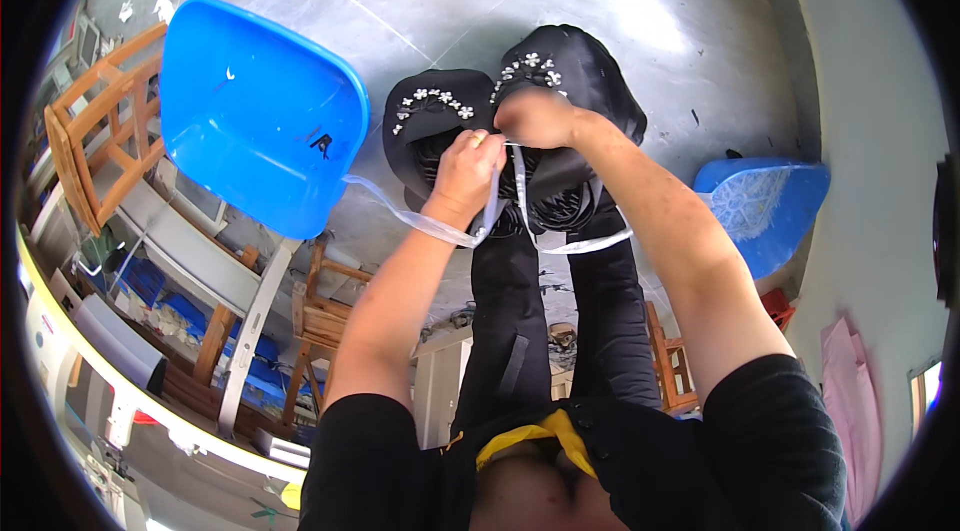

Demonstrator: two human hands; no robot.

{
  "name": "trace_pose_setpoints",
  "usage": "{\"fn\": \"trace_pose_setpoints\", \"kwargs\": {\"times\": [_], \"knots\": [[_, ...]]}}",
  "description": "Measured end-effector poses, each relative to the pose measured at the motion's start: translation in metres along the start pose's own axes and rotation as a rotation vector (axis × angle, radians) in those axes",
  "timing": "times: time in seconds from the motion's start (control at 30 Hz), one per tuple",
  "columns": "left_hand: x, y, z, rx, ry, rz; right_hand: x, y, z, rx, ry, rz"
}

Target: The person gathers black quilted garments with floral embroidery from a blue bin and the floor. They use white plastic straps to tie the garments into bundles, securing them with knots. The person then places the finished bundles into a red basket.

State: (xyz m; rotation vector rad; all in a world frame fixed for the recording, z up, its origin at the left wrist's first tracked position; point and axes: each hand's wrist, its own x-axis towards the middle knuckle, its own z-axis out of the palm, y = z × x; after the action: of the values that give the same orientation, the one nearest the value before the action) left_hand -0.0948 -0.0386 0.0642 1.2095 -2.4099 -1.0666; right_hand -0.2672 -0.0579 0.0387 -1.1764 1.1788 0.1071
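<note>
My left hand (465, 171) pinches a pale plastic strap (420, 221) at the centre of the frame, fingers closed tight on it. My right hand (535, 118), just beside it, is fisted around the same strap above a black bundle (470, 166) near my beaded black shoes (560, 66). A blue plastic chair (260, 111) stands upper left.

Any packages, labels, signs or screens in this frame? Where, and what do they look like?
Small dark mark: on the inside of the blue plastic tub, left of the hands; black, irregular.
Bright screen-like panel: far right edge; upright, pale, too small to tell more.
No packages or signs clearly visible.
</note>
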Motion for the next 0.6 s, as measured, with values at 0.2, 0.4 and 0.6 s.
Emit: {"fn": "trace_pose_setpoints", "kwargs": {"times": [0.2, 0.4, 0.6], "knots": [[-0.017, 0.002, 0.008, -0.038, 0.107, -0.028, -0.010, 0.002, 0.002, 0.063, -0.180, -0.044], [-0.017, 0.004, 0.005, 0.024, 0.173, -0.072, -0.015, -0.009, 0.004, 0.284, -0.036, 0.089], [-0.018, 0.004, 0.005, 0.008, 0.173, -0.052, -0.014, -0.006, 0.005, 0.502, -0.121, 0.107]]}}
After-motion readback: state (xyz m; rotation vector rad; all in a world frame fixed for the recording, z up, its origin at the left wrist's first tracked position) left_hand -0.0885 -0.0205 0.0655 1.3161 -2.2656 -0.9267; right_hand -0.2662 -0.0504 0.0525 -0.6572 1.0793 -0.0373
